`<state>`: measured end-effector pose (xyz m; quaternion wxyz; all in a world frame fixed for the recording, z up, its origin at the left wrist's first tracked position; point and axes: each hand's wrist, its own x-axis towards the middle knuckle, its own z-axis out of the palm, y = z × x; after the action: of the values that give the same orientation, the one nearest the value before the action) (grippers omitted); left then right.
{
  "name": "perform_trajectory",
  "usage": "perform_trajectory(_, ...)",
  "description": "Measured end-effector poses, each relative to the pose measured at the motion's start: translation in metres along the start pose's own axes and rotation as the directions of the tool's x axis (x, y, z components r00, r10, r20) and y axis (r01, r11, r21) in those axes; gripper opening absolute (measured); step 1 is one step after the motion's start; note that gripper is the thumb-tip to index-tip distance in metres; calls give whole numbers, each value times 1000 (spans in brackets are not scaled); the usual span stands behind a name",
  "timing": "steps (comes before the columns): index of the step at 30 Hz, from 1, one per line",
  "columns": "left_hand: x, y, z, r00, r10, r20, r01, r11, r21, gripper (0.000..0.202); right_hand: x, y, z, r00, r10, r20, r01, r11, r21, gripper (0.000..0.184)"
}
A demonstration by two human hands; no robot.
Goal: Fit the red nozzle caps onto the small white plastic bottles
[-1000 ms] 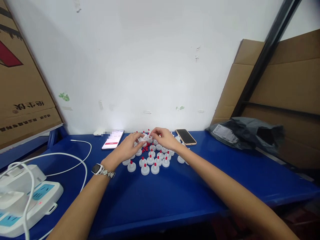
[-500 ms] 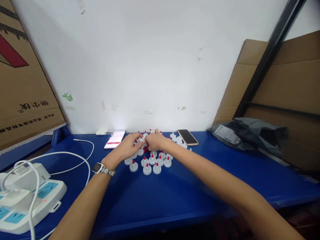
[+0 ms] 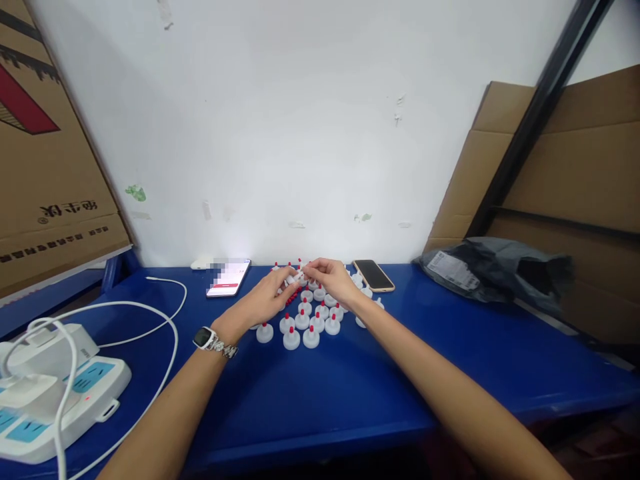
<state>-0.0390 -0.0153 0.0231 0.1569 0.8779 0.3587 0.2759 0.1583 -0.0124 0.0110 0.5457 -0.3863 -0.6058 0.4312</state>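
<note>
My left hand (image 3: 266, 298), with a watch (image 3: 204, 338) on its wrist, grips a white nozzle cap (image 3: 295, 279) between thumb and fingers, tilted toward the right. The fingers of my right hand (image 3: 336, 280) are pinched at the narrow end of that cap; whatever lies between them is too small to make out. Under the hands, small red tips (image 3: 292, 297) lie in a loose heap. In front stand several white nozzle caps (image 3: 311, 338) with red tips on top. Plain white caps (image 3: 367, 292) without red sit to the right, partly behind my right wrist.
A lit phone (image 3: 229, 279) lies left of the caps, and a dark-screened phone (image 3: 373, 275) lies right. A power strip (image 3: 107, 383) with white cables takes up the near left of the blue table (image 3: 310, 407). A grey plastic bag (image 3: 495, 270) rests at the right.
My right hand has drawn back from the heap of red tips and now meets the narrow end of the cap in my left hand. The left hand has shifted slightly right.
</note>
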Motion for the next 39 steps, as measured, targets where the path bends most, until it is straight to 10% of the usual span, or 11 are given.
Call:
perform_trajectory(19, 2, 9, 12, 999, 44, -17, -44, 999, -4, 40, -6, -7, 19, 988, -111, -108, 125, 984, 128, 40)
perform_trajectory(30, 5, -13, 15, 1000, 10, -26, -9, 998, 63, 40, 9, 11, -19, 958, -265, -109, 147, 781, -607, 11)
perform_trajectory(39, 8, -8, 24, 990, 94, 103, -98, 994, 37, 43, 8, 12, -16, 973, -226, 44, 169, 570, -804, 10)
